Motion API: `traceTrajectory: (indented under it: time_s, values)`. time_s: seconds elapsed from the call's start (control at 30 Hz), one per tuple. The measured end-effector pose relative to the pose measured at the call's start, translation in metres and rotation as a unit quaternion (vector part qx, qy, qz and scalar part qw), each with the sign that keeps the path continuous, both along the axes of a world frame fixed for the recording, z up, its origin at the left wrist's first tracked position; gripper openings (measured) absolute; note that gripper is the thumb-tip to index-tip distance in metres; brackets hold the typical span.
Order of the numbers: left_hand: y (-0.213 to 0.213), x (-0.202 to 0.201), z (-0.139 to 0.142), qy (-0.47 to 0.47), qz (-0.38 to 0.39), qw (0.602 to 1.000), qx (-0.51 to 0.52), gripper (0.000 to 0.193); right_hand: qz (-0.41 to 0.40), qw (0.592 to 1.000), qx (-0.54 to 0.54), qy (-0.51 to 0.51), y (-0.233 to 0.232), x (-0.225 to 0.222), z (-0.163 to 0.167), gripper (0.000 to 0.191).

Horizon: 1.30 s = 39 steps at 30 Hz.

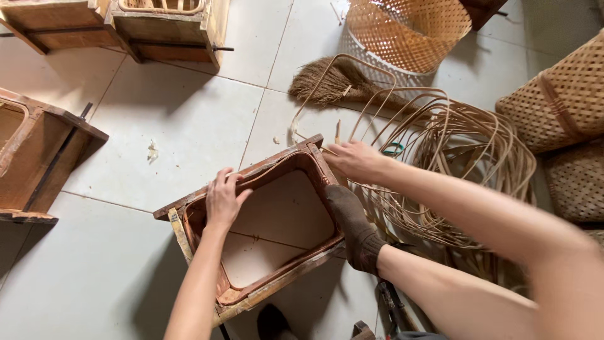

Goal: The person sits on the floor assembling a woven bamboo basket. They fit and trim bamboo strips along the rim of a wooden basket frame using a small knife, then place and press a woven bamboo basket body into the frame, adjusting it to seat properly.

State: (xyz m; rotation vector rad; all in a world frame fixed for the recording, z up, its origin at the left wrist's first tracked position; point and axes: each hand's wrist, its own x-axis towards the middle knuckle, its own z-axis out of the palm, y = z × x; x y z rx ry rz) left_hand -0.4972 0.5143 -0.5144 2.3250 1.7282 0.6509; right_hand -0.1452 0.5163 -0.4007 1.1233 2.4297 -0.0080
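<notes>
A wooden frame (251,220) sits on the tiled floor (189,126), open at top and bottom so the tiles show through it, with a bent strip (277,165) lining its inner wall. The left hand (224,200) rests on the frame's near-left rim, fingers curled over the strip and pressing it against the wood, so its grip is closed on the strip. The right hand (355,160) is at the frame's far-right corner, fingers bent over the corner; whether its grip is tight there I cannot tell. A foot in a dark sock (352,226) presses on the frame's right side.

Just right of the frame lies a loose coil of cane strips (465,164). Beyond the frame's far corner lies a brown brush (333,82), and past that stands a woven basket (409,28). Two more woven baskets (560,107) sit further right of the coil. Left of the frame, well apart, is another wooden frame (38,157), and two more (170,28) stand along the far edge of the floor. There are no packages, labels or signs anywhere.
</notes>
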Motion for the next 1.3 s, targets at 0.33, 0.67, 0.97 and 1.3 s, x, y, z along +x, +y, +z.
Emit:
traceTrajectory:
  time_s: [0.33, 0.67, 0.97, 1.3]
  values:
    - [-0.219, -0.085, -0.011, 0.033, -0.096, 0.991, -0.083, 0.032, 0.000, 0.999, -0.024, -0.023, -0.161, 0.100, 0.059, 0.057]
    - [-0.237, -0.079, -0.057, 0.066, -0.054, 0.996, 0.007, 0.050, 0.106, 0.963, 0.023, 0.246, -0.145, 0.023, -0.122, 0.026]
    - [-0.177, -0.064, -0.003, -0.010, -0.074, 0.997, 0.004, 0.066, 0.026, 0.945, -0.083, 0.315, -0.110, -0.001, -0.096, 0.051]
    - [0.038, 0.034, -0.041, 0.157, -0.057, 0.986, 0.001, 0.071, -0.278, 0.880, 0.152, 0.354, -0.034, -0.048, -0.142, 0.077]
